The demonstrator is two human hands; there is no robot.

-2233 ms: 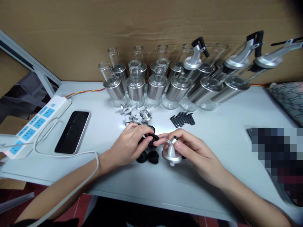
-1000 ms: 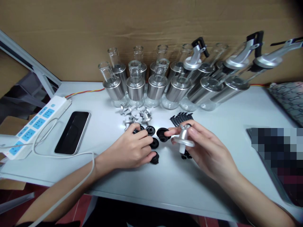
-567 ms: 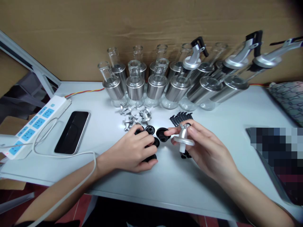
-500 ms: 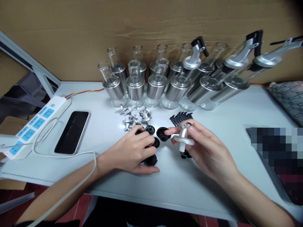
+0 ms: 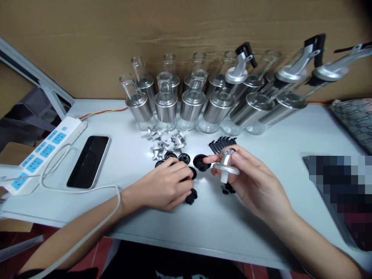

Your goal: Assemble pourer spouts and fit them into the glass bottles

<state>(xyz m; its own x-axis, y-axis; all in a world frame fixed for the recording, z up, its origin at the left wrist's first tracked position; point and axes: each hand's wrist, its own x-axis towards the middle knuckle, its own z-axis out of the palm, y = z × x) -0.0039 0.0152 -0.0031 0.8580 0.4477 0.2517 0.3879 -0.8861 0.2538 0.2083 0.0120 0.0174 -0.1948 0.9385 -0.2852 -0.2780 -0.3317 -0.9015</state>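
My right hand [image 5: 255, 182] holds a silver metal spout cap [image 5: 226, 167] by its rim, a little above the white table [image 5: 203, 221]. My left hand [image 5: 164, 188] lies curled on the table, its fingers closed on a black rubber stopper [image 5: 191, 197]. More black stoppers [image 5: 201, 162] lie between and behind the hands. Small silver metal parts [image 5: 165, 141] form a heap behind them. A bundle of thin black sticks [image 5: 222, 144] lies behind my right hand.
Several glass-and-steel bottles [image 5: 165, 104] stand in rows at the back, three with spouts [image 5: 241, 66] fitted. A phone [image 5: 89, 161], a white power strip [image 5: 40, 153] and its cable [image 5: 87, 190] lie at the left. A patterned cloth [image 5: 354, 120] and a blurred object [image 5: 340, 190] lie at the right.
My left hand has drawn a black stopper from the group toward the table's near edge and closed on it. The right hand lifted the silver cap and keeps it nearly still.
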